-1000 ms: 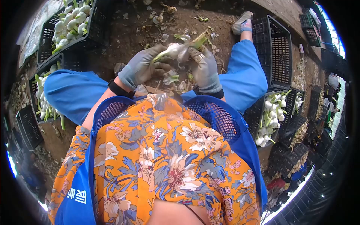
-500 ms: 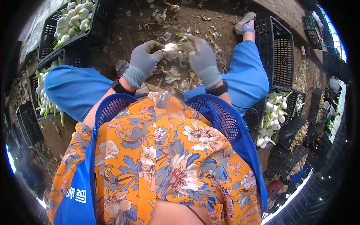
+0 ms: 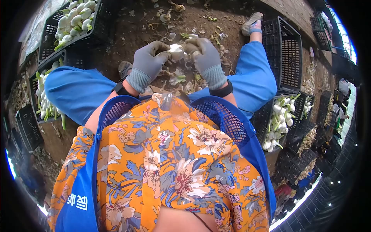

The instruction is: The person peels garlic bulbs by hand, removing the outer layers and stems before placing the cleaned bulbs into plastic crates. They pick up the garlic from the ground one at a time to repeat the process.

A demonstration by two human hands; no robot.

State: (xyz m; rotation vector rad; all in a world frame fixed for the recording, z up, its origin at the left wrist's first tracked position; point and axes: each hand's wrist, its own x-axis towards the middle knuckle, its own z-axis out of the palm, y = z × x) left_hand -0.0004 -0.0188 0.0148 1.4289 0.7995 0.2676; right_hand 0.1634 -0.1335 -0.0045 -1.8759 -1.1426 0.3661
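Note:
A white garlic bulb (image 3: 176, 52) is between my gloved hands, above the soil floor. My left hand (image 3: 148, 62), in a grey glove, pinches it from the left with thumb and fingers. My right hand (image 3: 206, 58), also gloved, has its fingers closed at the bulb's right side, and the exact fingertip contact is partly hidden. Loose garlic skins (image 3: 178, 77) lie on the ground below the hands.
Black crates of garlic stand at the upper left (image 3: 50, 33), beside the left knee (image 3: 35, 96) and at the right (image 3: 266, 120). A black crate (image 3: 290, 54) stands past the right leg. Leaf scraps and peelings litter the brown soil (image 3: 131, 23).
My right hand has moved slightly left and down, closing in on the bulb. The bulb has turned and shows more of its round side. My left hand has barely moved.

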